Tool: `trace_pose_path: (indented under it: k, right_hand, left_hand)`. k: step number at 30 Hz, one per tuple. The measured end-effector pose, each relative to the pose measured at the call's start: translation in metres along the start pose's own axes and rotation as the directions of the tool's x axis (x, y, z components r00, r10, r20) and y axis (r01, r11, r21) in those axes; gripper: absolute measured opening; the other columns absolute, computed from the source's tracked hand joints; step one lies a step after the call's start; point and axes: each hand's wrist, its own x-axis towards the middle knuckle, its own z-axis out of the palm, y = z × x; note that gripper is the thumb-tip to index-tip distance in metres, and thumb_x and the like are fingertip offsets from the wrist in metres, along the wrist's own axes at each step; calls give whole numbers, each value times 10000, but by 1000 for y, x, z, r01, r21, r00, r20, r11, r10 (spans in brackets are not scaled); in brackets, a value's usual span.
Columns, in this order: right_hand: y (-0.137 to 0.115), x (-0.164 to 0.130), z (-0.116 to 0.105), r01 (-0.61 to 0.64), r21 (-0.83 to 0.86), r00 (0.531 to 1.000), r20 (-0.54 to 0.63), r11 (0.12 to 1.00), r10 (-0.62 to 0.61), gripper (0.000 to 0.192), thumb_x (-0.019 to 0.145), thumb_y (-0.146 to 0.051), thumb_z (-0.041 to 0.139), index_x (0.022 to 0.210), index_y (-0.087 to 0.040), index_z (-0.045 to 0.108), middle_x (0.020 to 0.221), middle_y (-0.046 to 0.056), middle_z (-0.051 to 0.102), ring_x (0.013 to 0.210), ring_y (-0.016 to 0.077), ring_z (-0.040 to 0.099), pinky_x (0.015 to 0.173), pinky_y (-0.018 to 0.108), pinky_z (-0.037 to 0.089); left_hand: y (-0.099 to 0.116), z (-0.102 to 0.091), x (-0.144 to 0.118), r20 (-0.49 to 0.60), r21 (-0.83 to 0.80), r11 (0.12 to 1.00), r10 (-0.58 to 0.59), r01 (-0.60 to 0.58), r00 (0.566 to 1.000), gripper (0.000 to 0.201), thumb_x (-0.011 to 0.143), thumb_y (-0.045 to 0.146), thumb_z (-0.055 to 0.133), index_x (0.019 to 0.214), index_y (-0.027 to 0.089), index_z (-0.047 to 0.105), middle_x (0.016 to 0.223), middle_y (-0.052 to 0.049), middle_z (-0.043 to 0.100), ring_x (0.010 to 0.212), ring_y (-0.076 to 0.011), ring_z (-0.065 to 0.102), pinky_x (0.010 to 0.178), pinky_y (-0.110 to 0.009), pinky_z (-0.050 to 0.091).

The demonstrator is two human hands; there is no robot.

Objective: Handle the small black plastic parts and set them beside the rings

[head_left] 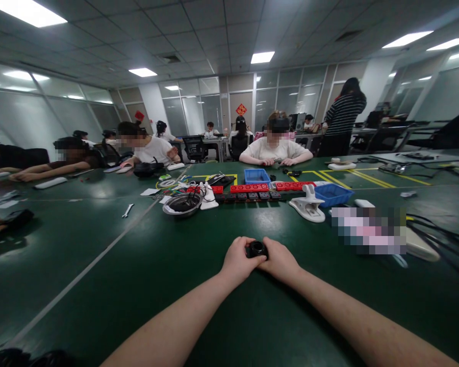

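Note:
Both my hands are closed round a small black round part with a ring-shaped opening on top (pixel 257 248), low over the green table. My left hand (pixel 240 260) grips it from the left, its thumb lying along the near side. From the right, my right hand (pixel 281 261) holds the same part, fingers curled behind it. The underside of the part is hidden by my fingers. Beyond my hands are a white clip-like stand (pixel 309 206) and a metal bowl (pixel 181 206) with dark cable-like items in it.
Red power strips (pixel 250 188) cross the table ahead, with a blue tray (pixel 257 176) behind and another blue bin (pixel 332 194) to the right. A wrench (pixel 127 211) lies left. Black cables (pixel 443 229) run at the right. Several people sit around the table.

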Motion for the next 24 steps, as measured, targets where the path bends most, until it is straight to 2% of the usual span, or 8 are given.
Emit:
trace_pose_path:
  k: [2, 5, 7, 10, 14, 20, 24]
  right_hand:
    - [-2, -2, -3, 9, -10, 1000, 4, 1000, -9, 229, 602, -310, 586, 728, -159, 467, 712, 45, 529, 649, 156, 473, 541, 241, 293]
    - [2, -2, -11, 112, 110, 992, 39, 988, -117, 358, 588, -357, 611, 866, -162, 500, 829, 58, 549, 756, 189, 493, 631, 275, 344]
    - [8, -1, -17, 197, 239, 970, 92, 951, -224, 418, 589, -347, 620, 949, -170, 503, 890, 52, 546, 804, 194, 493, 683, 293, 362]
    - [15, 3, -26, 220, 404, 918, 221, 888, -328, 317, 631, -292, 595, 912, -155, 541, 831, 31, 547, 745, 162, 499, 646, 268, 386]
    - [18, 7, -31, 163, 497, 890, 298, 852, -344, 284, 636, -246, 591, 894, -134, 545, 784, 14, 535, 685, 134, 487, 593, 236, 386]
    - [20, 9, -30, 194, 486, 881, 296, 852, -369, 299, 634, -241, 596, 909, -136, 540, 824, 18, 529, 752, 153, 484, 660, 260, 379]
    - [20, 9, -31, 200, 483, 873, 308, 853, -379, 276, 644, -245, 590, 894, -143, 537, 801, 12, 521, 737, 148, 485, 650, 254, 377]
  left_hand:
    - [0, -3, 0, 40, -19, 1000, 26, -26, 999, 367, 569, 271, 657, 902, 175, 535, 846, -20, 495, 731, -138, 469, 640, -247, 384]
    - [0, -10, 1, 144, -38, 996, 85, -80, 986, 383, 575, 259, 654, 934, 186, 542, 845, -16, 486, 715, -132, 457, 634, -245, 381]
    - [0, -15, 2, 203, -42, 993, 116, -110, 972, 398, 579, 273, 653, 954, 195, 545, 832, -13, 479, 710, -132, 449, 630, -244, 376]
    - [2, -19, 2, 242, -56, 991, 135, -125, 961, 414, 585, 298, 649, 973, 201, 542, 833, -14, 472, 720, -133, 447, 633, -240, 375]
    - [2, -20, 3, 248, -72, 989, 145, -131, 958, 417, 594, 312, 641, 983, 202, 536, 836, -15, 473, 728, -133, 450, 645, -242, 375]
    - [0, -18, 4, 259, -77, 988, 147, -131, 955, 421, 599, 335, 636, 987, 206, 533, 829, -14, 472, 716, -130, 448, 648, -246, 379]
    - [0, -19, 4, 270, -68, 991, 133, -119, 954, 415, 601, 325, 638, 986, 213, 532, 831, -13, 470, 713, -128, 446, 648, -244, 383]
